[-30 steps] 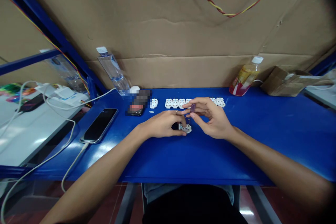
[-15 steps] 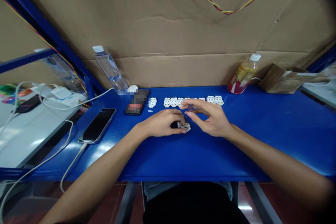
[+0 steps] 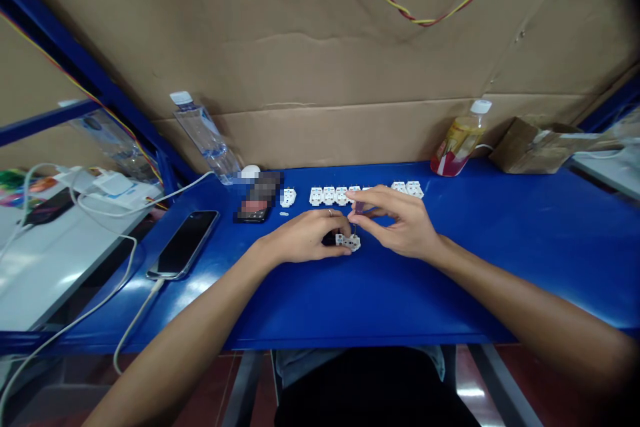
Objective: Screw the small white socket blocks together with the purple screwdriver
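Observation:
My left hand (image 3: 313,235) is closed around the edge of a small white plug adapter part (image 3: 350,241), pinning it on the blue table. Between the thumb and fingers of my right hand (image 3: 400,221) is a small screwdriver with a purple handle (image 3: 359,207). Its thin shaft points down at the white part; whether the tip sits in a screw is too small to tell. Behind my hands stands a row of similar white plug adapters (image 3: 329,195), partly hidden by my right hand. One more white adapter (image 3: 288,197) lies apart, left of the row, with a small pale strip (image 3: 284,214) near it.
On the left lie a phone (image 3: 184,245) with a charging cable and a dark, pixelated object (image 3: 260,197). A clear water bottle (image 3: 207,140) leans at the back left. A drink bottle (image 3: 459,140) and a cardboard box (image 3: 533,145) stand at the back right, before a cardboard wall.
The camera view has shifted slightly. My right hand has moved slightly with the screwdriver, whose shaft now looks more upright over the white part. My left hand keeps its hold.

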The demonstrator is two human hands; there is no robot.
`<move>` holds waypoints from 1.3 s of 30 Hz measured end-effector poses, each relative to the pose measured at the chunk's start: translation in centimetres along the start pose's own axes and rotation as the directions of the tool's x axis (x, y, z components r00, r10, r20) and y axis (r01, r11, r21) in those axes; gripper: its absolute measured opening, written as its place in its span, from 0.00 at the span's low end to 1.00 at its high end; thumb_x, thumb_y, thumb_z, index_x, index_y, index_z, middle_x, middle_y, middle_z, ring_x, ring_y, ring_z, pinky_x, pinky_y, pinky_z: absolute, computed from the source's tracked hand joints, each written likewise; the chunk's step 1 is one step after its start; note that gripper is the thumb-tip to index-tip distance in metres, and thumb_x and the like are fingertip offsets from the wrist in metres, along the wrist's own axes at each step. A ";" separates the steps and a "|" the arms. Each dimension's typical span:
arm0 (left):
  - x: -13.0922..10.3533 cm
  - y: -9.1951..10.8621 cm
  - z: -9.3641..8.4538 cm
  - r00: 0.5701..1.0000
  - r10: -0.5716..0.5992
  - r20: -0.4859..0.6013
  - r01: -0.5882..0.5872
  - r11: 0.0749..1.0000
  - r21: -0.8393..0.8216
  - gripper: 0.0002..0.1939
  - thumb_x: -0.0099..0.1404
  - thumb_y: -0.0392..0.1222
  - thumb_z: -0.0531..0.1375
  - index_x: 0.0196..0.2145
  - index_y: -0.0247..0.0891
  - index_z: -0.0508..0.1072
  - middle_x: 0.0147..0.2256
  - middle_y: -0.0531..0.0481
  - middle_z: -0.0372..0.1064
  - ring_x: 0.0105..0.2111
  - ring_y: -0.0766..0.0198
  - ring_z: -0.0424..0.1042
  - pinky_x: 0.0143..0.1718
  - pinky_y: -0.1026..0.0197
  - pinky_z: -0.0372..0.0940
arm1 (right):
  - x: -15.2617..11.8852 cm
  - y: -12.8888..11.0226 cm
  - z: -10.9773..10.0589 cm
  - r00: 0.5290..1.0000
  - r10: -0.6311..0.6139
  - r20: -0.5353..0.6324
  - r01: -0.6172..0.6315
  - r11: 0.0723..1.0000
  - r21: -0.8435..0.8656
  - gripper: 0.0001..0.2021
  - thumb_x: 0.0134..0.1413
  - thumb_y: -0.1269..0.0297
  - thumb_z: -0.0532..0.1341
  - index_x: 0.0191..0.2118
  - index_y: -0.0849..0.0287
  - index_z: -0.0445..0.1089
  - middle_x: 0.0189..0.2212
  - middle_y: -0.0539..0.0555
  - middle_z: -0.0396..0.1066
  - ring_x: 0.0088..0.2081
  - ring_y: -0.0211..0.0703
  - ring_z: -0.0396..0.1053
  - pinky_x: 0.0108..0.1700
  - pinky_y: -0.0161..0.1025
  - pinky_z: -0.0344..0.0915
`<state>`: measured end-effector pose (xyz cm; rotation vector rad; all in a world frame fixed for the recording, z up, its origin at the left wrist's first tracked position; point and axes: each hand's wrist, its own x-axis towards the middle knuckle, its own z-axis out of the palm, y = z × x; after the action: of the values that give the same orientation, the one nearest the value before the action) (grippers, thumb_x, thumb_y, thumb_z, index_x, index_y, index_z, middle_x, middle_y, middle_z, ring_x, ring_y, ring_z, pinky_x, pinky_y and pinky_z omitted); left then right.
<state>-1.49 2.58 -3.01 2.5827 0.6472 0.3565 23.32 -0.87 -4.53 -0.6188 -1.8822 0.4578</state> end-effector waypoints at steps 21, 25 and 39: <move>0.0 -0.1 0.0 1.000 0.010 -0.022 -0.010 1.000 -0.022 0.13 0.74 0.47 0.70 0.51 0.39 0.82 0.49 0.43 0.82 0.47 0.54 0.82 0.51 0.52 0.75 | -0.2 0.2 0.3 1.000 0.007 -0.013 -0.007 1.000 0.018 0.25 0.69 0.70 0.68 0.67 0.44 0.75 0.58 0.55 0.81 0.50 0.46 0.84 0.50 0.47 0.89; -0.1 -0.1 0.1 1.000 0.011 -0.018 -0.011 1.000 -0.007 0.13 0.74 0.48 0.70 0.50 0.39 0.82 0.50 0.43 0.82 0.48 0.53 0.82 0.52 0.52 0.75 | -0.2 0.1 0.3 1.000 0.024 0.016 -0.025 0.999 0.032 0.26 0.71 0.71 0.65 0.70 0.44 0.71 0.58 0.54 0.81 0.49 0.45 0.85 0.53 0.47 0.88; 0.0 -0.1 -0.1 1.000 -0.001 0.022 0.001 1.000 0.013 0.13 0.75 0.48 0.70 0.52 0.39 0.82 0.55 0.42 0.80 0.53 0.50 0.82 0.54 0.50 0.75 | 0.0 0.0 0.2 0.999 0.050 0.020 -0.050 0.998 0.041 0.26 0.71 0.71 0.64 0.71 0.48 0.69 0.56 0.56 0.81 0.50 0.45 0.86 0.51 0.44 0.88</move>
<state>-1.61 2.68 -2.95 2.5946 0.6447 0.3239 23.15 -0.92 -4.57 -0.6367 -1.8735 0.5359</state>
